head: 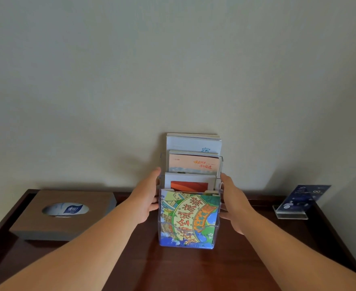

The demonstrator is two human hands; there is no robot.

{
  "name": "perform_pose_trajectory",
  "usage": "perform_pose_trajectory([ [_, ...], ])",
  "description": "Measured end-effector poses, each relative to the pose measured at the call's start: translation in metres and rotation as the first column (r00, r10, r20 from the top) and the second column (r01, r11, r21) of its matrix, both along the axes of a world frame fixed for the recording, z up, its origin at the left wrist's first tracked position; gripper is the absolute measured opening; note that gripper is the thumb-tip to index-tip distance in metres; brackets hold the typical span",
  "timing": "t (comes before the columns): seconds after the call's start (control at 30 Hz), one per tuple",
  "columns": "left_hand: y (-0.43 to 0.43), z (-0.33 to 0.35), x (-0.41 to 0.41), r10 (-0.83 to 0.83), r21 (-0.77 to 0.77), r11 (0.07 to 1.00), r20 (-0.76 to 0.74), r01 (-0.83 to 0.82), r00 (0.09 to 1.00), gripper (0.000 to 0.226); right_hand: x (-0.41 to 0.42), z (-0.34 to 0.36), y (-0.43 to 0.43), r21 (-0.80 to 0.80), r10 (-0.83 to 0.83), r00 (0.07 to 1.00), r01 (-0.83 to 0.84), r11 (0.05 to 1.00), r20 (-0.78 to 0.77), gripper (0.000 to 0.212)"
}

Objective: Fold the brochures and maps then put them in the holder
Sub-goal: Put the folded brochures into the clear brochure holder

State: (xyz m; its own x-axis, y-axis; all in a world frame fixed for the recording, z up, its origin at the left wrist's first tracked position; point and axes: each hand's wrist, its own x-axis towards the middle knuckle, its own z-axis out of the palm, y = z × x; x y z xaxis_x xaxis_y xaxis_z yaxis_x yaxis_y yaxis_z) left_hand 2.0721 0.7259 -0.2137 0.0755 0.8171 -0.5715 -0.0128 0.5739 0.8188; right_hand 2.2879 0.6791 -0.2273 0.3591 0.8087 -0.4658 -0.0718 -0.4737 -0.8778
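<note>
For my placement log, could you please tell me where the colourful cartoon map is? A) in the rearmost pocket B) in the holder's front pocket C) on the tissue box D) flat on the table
B: the colourful map stands in the front pocket of the clear holder, gripped by the left hand and right hand.

Dark wood surface w/ a raised rim ran back to a plain pale wall. On my left sat a brown tissue box, blue-white pack showing thru its oval slot. Far right, a clear acrylic stand held a dark blue card, tilted back.
</note>
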Motion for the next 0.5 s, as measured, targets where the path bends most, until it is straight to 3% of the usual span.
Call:
perform_pose_trajectory([
  [0.3, 0.0055, 0.0020, 0.0009, -0.002, 0.001, 1.000, 0.011, 0.002, 1.000, 0.038, 0.0053, 0.0052, 0.0106, -0.006, 0.015, 1.000, -0.015, 1.000, -0.002, 0.041],
  [0.5, -0.0020, -0.0019, -0.0005, -0.004, 0.021, 1.000, 0.008, 0.004, 1.000, 0.055, 0.0043, 0.0011, 0.0066, 0.000, 0.033, 0.999, -0.033, 0.999, -0.018, 0.045],
])
